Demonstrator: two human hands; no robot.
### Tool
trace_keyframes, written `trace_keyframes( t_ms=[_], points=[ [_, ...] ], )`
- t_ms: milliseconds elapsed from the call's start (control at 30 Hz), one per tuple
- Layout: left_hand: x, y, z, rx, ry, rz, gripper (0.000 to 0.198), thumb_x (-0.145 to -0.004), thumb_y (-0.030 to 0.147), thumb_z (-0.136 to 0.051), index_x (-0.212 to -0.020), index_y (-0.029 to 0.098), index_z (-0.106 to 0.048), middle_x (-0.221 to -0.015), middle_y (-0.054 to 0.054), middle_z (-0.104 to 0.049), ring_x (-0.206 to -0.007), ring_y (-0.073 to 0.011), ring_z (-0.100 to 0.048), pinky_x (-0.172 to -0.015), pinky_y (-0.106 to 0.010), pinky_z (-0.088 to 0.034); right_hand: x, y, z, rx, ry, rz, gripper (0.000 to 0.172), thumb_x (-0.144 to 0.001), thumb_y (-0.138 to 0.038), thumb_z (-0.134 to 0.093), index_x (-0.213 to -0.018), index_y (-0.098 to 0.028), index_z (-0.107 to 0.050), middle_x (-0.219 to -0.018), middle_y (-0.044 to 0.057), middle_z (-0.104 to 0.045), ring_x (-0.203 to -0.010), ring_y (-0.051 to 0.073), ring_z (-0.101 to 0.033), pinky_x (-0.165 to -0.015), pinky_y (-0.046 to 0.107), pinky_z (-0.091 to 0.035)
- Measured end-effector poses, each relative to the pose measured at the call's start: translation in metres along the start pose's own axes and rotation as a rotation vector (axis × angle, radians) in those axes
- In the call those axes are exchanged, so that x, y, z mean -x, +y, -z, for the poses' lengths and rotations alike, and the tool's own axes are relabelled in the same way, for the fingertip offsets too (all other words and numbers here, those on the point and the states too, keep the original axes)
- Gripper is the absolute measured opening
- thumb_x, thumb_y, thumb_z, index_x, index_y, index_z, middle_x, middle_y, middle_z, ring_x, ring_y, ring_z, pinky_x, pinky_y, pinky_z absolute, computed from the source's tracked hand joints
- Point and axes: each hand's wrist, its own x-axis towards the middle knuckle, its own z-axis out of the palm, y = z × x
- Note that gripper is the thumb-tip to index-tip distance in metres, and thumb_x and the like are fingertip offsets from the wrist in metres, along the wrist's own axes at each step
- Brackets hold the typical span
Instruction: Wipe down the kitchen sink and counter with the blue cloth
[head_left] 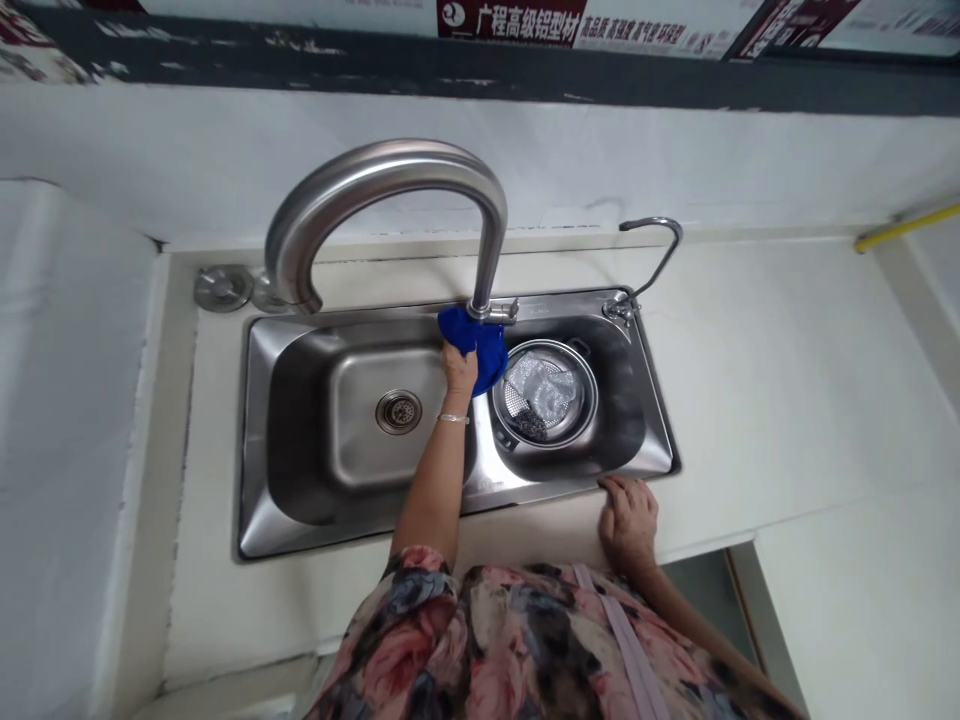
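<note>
My left hand (pixel 458 366) is closed on a blue cloth (pixel 480 345) and presses it against the base of the tall curved steel faucet (pixel 390 190), at the back rim of the steel sink (pixel 255 440). A thin bracelet sits on that wrist. My right hand (pixel 628 515) rests on the white countertop (pixel 787 380) by the sink's front right corner, fingers bent over the edge and holding nothing. The left basin has a round drain (pixel 398 411). The right basin holds a round metal strainer basket (pixel 545 405) with crumpled silvery material inside.
A thin small tap (pixel 652 255) stands at the sink's back right corner. A round metal cap (pixel 223 287) lies on the counter at the back left. A white wall rises on the left. A yellow pipe (pixel 907 227) runs at the far right.
</note>
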Motion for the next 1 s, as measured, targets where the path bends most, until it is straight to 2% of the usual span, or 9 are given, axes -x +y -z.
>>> trace_keyframes(
  t_ms=[100, 200, 367, 433, 533, 633, 733, 833, 1000],
  points=[
    [0.006, 0.006, 0.002, 0.058, 0.088, 0.108, 0.039, -0.085, 0.020, -0.071, -0.124, 0.016, -0.071, -0.132, -0.019, -0.075, -0.132, -0.0316, -0.068, -0.124, -0.048, -0.047, -0.001, 0.000, -0.001, 0.006, 0.017, 0.007, 0.035, -0.096, -0.009, -0.047, -0.125, -0.019, -0.064, -0.118, 0.011, -0.072, -0.115, 0.026, -0.064, -0.117, 0.049, -0.040],
    [0.015, 0.008, 0.006, 0.144, 0.191, 0.238, 0.042, -0.092, 0.028, -0.070, -0.132, 0.015, -0.067, -0.136, -0.020, -0.073, -0.133, -0.0299, -0.067, -0.125, -0.047, -0.047, -0.002, 0.000, -0.002, 0.007, 0.032, 0.015, 0.036, -0.096, -0.008, -0.047, -0.126, -0.019, -0.064, -0.119, 0.011, -0.071, -0.116, 0.025, -0.064, -0.117, 0.049, -0.041],
    [0.044, -0.001, 0.020, 0.291, 0.317, 0.485, 0.066, -0.110, 0.057, -0.029, -0.149, 0.010, -0.054, -0.147, -0.026, -0.065, -0.134, -0.0290, -0.068, -0.116, -0.051, -0.055, -0.002, 0.001, -0.002, 0.010, 0.032, 0.029, 0.036, -0.095, -0.008, -0.047, -0.127, -0.019, -0.063, -0.119, 0.011, -0.071, -0.115, 0.025, -0.064, -0.117, 0.049, -0.041],
    [0.050, 0.000, 0.024, 0.338, 0.313, 0.520, 0.072, -0.111, 0.059, -0.019, -0.151, 0.010, -0.053, -0.145, -0.025, -0.067, -0.131, -0.0289, -0.070, -0.112, -0.050, -0.059, -0.002, 0.001, -0.002, 0.010, 0.033, 0.023, 0.037, -0.095, -0.009, -0.048, -0.127, -0.019, -0.063, -0.119, 0.011, -0.071, -0.116, 0.026, -0.063, -0.117, 0.050, -0.041],
    [0.044, 0.014, 0.023, 0.396, 0.289, 0.471, 0.068, -0.111, 0.059, -0.022, -0.150, 0.015, -0.056, -0.142, -0.019, -0.071, -0.132, -0.0264, -0.069, -0.113, -0.045, -0.059, -0.001, 0.002, -0.002, -0.001, 0.028, 0.016, 0.037, -0.094, -0.010, -0.048, -0.127, -0.020, -0.064, -0.119, 0.011, -0.070, -0.117, 0.026, -0.063, -0.116, 0.050, -0.041],
    [0.026, 0.036, 0.010, 0.419, 0.223, 0.266, 0.060, -0.109, 0.061, -0.038, -0.138, 0.018, -0.068, -0.140, -0.014, -0.073, -0.139, -0.0252, -0.065, -0.123, -0.041, -0.051, -0.001, 0.002, -0.002, -0.004, 0.026, 0.020, 0.038, -0.094, -0.009, -0.048, -0.127, -0.020, -0.064, -0.119, 0.011, -0.071, -0.115, 0.026, -0.064, -0.116, 0.049, -0.041],
    [0.008, 0.050, -0.013, 0.383, 0.180, 0.099, 0.059, -0.104, 0.067, -0.048, -0.121, 0.018, -0.076, -0.128, -0.016, -0.078, -0.136, -0.0283, -0.067, -0.125, -0.044, -0.049, -0.001, 0.001, -0.001, 0.001, 0.032, 0.022, 0.038, -0.095, -0.009, -0.048, -0.128, -0.020, -0.063, -0.118, 0.011, -0.071, -0.115, 0.025, -0.064, -0.116, 0.049, -0.041],
    [-0.002, 0.052, -0.037, 0.345, 0.248, 0.162, 0.059, -0.105, 0.067, -0.046, -0.118, 0.016, -0.074, -0.121, -0.018, -0.078, -0.129, -0.0305, -0.071, -0.121, -0.048, -0.052, 0.000, 0.001, 0.000, -0.001, 0.027, 0.015, 0.037, -0.096, -0.009, -0.047, -0.128, -0.020, -0.063, -0.118, 0.011, -0.071, -0.114, 0.025, -0.064, -0.116, 0.049, -0.040],
    [-0.005, 0.048, -0.064, 0.272, 0.412, 0.326, 0.060, -0.112, 0.053, -0.032, -0.121, 0.007, -0.069, -0.126, -0.026, -0.074, -0.128, -0.0324, -0.071, -0.120, -0.050, -0.053, 0.004, 0.002, 0.001, -0.011, -0.016, -0.024, 0.038, -0.095, -0.010, -0.047, -0.128, -0.020, -0.064, -0.120, 0.011, -0.071, -0.115, 0.026, -0.064, -0.117, 0.051, -0.039]
  ],
)
